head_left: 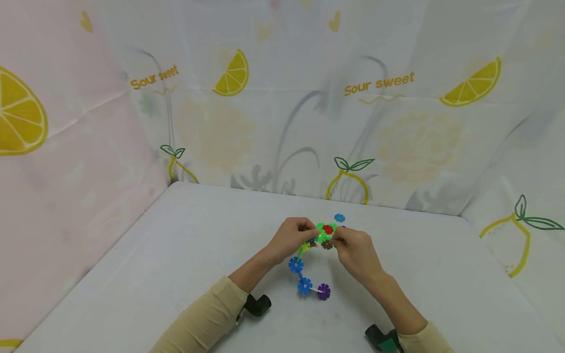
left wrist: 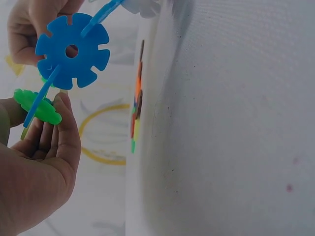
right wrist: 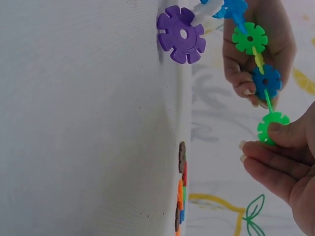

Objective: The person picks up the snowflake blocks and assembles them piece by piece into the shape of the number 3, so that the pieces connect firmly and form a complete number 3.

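Observation:
Both hands hold a chain of slotted plastic snowflake discs above a white table. My left hand grips the chain near its upper end; in the right wrist view its fingers lie behind a blue disc. My right hand pinches the green end disc between thumb and fingers. From the left hand the chain hangs down through a green disc and blue discs, one a larger-looking blue disc in the left wrist view. A white link joins the purple disc at the lower end.
Loose discs lie on the table beyond the hands, among them a blue disc, a brown disc and a red disc. The hands partly cover this group. A patterned cloth wall stands behind the table.

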Demonstrator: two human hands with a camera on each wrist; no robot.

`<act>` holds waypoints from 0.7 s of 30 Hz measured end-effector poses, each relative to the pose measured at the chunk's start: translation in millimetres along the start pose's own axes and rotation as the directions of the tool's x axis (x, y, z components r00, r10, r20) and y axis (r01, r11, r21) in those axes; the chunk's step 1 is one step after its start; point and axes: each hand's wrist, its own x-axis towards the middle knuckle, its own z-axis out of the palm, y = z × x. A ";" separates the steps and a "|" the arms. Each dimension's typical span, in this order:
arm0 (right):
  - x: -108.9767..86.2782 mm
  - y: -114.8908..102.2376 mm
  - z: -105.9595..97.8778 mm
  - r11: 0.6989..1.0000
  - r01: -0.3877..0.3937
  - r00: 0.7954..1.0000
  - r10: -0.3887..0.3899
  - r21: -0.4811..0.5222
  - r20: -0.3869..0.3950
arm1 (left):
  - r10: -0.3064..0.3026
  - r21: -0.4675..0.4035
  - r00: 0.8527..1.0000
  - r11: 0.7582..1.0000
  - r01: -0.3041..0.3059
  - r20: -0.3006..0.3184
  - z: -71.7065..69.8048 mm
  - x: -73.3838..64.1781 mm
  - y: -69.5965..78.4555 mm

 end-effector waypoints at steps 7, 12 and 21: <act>0.7 -2.7 -0.4 0.999 0.039 0.999 -0.039 0.008 -0.023 | 0.010 -0.027 1.000 1.000 -0.010 0.002 1.0 -1.5 2.0; 2.6 -2.0 -0.5 0.998 0.031 0.999 -0.031 0.047 -0.010 | 0.027 -0.018 1.000 0.999 -0.027 0.006 -2.0 -1.7 3.0; 4.7 3.5 -4.2 0.987 -0.149 0.980 0.138 0.068 0.142 | 0.023 -0.022 1.000 0.999 -0.023 -0.003 -4.4 2.7 -0.5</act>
